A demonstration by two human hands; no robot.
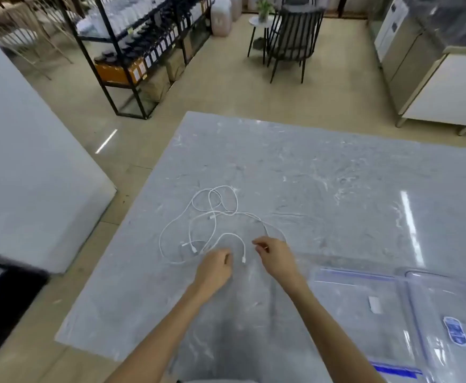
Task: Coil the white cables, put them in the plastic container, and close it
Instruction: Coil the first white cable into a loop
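Note:
Several white cables (212,214) lie in a loose tangle on the grey marble table (323,175). At the tangle's near edge is my left hand (215,268), fingers curled down where a loop ends; whether it holds the cable is hidden. My right hand (276,257) is at the tangle's right side, and its thumb and forefinger pinch a cable that runs in from behind it. One cable plug (243,259) lies free between my hands. The clear plastic container (419,313) with a blue sticker stands open at the near right, its lid (345,275) flat beside it.
The table's left edge drops to a tiled floor. A white block stands at the left, black shelving with bottles at the back left, a dark chair and small round table behind, and a steel counter at the far right.

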